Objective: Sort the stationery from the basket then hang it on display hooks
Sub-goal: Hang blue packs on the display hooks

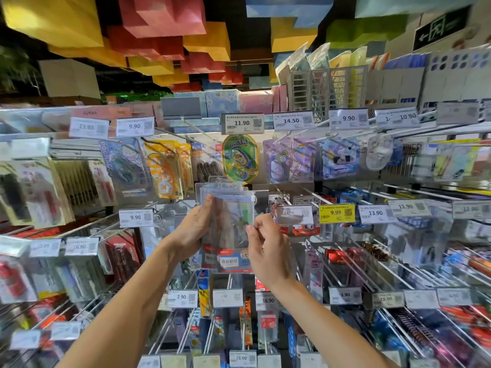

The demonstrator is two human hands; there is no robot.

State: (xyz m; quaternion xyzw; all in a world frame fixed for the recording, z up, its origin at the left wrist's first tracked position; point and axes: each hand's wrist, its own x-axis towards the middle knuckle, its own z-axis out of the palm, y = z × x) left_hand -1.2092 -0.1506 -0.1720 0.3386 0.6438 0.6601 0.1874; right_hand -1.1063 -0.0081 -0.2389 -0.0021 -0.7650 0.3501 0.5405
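While both arms reach up to the shop's display wall, a stack of clear stationery packets (pixel 228 224) is held upright in mid-air just below a green oval pack (pixel 240 158). Its long axis is vertical, with the hang-holes at the top. The left hand (pixel 191 229) has its grip wrapped round the stack's left edge, and the right hand (pixel 268 248) pinches the right edge. The packets look light, floppy and slippery, so they are probably best taken near the top strip when threading them onto a display hook (pixel 198 128).

Both hands (pixel 228 235) grip clear packs (pixel 225 221) w/ hooks (pixel 287 197) behind.
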